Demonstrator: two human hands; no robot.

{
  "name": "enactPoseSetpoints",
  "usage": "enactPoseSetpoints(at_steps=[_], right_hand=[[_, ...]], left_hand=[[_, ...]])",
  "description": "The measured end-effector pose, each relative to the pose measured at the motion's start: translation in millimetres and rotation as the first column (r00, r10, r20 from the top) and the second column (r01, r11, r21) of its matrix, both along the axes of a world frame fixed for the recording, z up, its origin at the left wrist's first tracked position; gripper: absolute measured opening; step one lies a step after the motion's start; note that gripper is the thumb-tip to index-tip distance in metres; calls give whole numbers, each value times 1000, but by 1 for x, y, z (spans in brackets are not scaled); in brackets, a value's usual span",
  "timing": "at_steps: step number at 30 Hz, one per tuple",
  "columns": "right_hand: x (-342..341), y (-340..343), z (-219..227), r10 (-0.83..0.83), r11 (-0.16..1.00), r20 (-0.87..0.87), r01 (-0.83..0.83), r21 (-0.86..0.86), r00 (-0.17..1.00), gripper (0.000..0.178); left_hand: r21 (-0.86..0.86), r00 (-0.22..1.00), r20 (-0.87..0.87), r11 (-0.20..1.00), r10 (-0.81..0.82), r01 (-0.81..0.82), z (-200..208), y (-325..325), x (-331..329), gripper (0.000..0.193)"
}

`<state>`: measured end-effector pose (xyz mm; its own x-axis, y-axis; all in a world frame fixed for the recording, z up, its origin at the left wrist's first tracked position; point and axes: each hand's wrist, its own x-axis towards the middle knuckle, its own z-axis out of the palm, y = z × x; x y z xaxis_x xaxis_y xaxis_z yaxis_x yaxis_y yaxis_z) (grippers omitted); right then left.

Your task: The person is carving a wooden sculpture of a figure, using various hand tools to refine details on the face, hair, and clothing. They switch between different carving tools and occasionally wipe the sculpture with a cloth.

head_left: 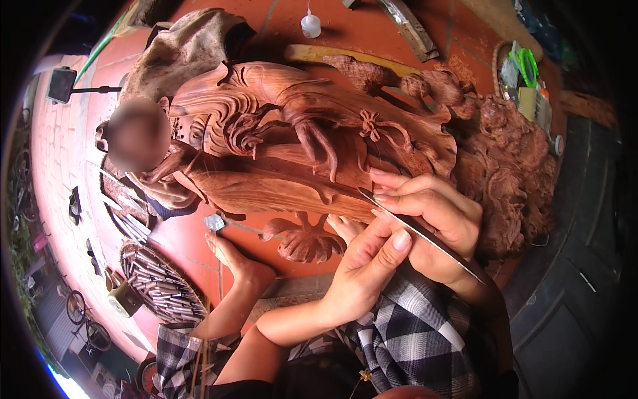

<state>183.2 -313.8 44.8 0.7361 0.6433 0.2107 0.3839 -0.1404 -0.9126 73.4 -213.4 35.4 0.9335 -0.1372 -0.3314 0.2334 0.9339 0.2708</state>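
Observation:
A large reddish-brown wood carving of a robed figure (266,189) lies on its back across the floor in front of me. My right hand (435,216) has its fingers bent round a long, slim metal carving tool (425,231); whether it is a file or a chisel I cannot tell. The tool slants, its narrow end touching or just above the carved robe's near edge. My left hand (369,269) is closed against the tool from the near side, thumb up along it, other fingers partly hidden.
A basket of many carving chisels (159,282) stands at the lower left, with more blades above it. A cloth-covered support (179,56) lies by the figure's head. A tray (522,86) with green-handled scissors is at upper right. My bare foot (239,259) rests beside a carved flower (306,243).

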Motion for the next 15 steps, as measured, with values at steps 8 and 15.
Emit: enactPoseSetpoints(at_steps=[8, 15], right_hand=[[11, -15, 23, -94, 988, -332, 130, 87, 938, 8], [21, -26, 34, 277, 960, -258, -253, 124, 925, 30]], left_hand=[[763, 965, 30, 630, -260, 146, 19, 22, -3, 18], [941, 943, 329, -73, -44, -331, 22, 21, 3, 29]])
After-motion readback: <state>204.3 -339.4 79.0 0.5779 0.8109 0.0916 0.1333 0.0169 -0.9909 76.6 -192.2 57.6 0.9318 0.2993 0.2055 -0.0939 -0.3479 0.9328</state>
